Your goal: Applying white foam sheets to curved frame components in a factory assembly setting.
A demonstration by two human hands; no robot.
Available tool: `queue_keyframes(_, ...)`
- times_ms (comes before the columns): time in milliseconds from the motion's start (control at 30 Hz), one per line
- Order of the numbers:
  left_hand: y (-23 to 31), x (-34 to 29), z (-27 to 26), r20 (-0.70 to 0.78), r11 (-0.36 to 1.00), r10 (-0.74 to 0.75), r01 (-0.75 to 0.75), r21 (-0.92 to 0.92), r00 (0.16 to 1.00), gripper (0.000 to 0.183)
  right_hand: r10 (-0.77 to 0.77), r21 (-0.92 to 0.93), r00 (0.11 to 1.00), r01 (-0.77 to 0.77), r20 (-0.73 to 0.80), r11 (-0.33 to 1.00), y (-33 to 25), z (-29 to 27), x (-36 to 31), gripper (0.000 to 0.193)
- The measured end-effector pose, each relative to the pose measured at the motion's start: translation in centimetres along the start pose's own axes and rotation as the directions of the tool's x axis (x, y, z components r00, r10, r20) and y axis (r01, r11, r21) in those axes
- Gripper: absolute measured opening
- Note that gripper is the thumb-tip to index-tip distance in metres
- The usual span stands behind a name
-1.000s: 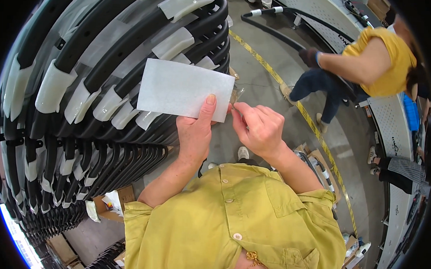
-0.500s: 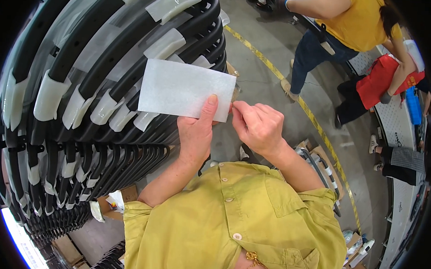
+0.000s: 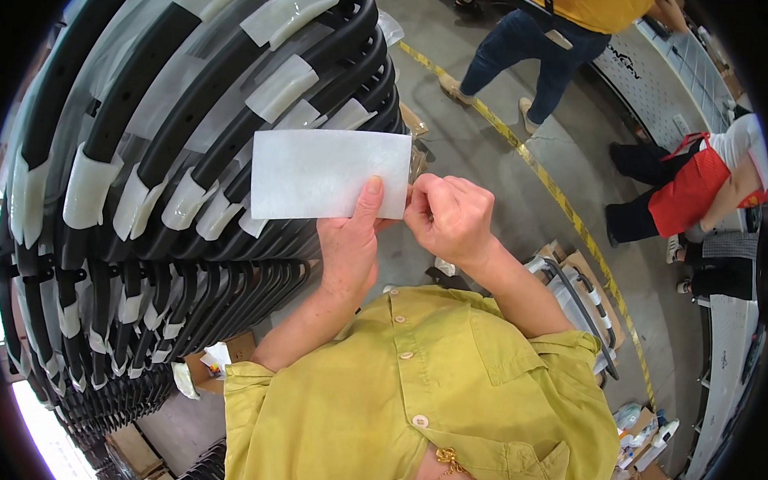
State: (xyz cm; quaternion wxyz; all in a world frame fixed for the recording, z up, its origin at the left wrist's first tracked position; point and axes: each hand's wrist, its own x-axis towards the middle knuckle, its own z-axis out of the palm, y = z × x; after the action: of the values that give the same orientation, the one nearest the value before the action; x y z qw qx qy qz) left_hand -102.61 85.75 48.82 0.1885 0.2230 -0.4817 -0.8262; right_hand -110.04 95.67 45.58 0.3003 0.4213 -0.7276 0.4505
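A white rectangular sheet of thin foam point(image 3: 319, 174) is held up in front of me, its long side nearly level. My left hand point(image 3: 350, 247) grips it from below, thumb flat on the face and fingers hidden behind. At the sheet's lower right corner is my right hand point(image 3: 454, 221), closed with the fingers curled in. Whatever that hand pinches is hidden by its fingers. Behind the sheet stand stacked black curved tubes point(image 3: 212, 86), many with white foam pieces point(image 3: 290, 12) wrapped on them.
An open cardboard box point(image 3: 219, 361) sits low at the left. To the right are black-framed parts with cardboard point(image 3: 589, 306) and a yellow floor line point(image 3: 563, 204). A person in a yellow top point(image 3: 595, 10) and one in a red apron point(image 3: 690, 191) are near the grey conveyor point(image 3: 659, 106).
The sheet has turned from a slight slant to nearly level. Both hands keep their places on it. The person in yellow has moved toward the upper edge, feet further left.
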Motion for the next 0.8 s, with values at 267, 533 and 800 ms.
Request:
queue_keyframes(267, 0.5, 0.1, -0.4, -0.017, 0.991, -0.080, 0.082, 0.103, 0.997, 0.030, 0.328, 0.223, 0.944, -0.314, -0.030, 0.923, 1.2, -1.4, -0.2, 0.011)
queue_keyframes(533, 0.0, 0.4, 0.2, -0.037, 0.990, -0.115, 0.118, 0.080, 0.993, 0.031, 0.060, 0.079, 0.998, -0.061, 0.007, 0.995, 0.8, -2.0, -0.2, 0.018)
queue_keyframes(800, -0.8, 0.7, 0.7, 0.011, 0.992, -0.053, 0.052, 0.111, 0.999, 0.033, 0.025, -0.055, 0.992, -0.018, 0.126, 0.998, 1.6, -2.0, -0.4, 0.017)
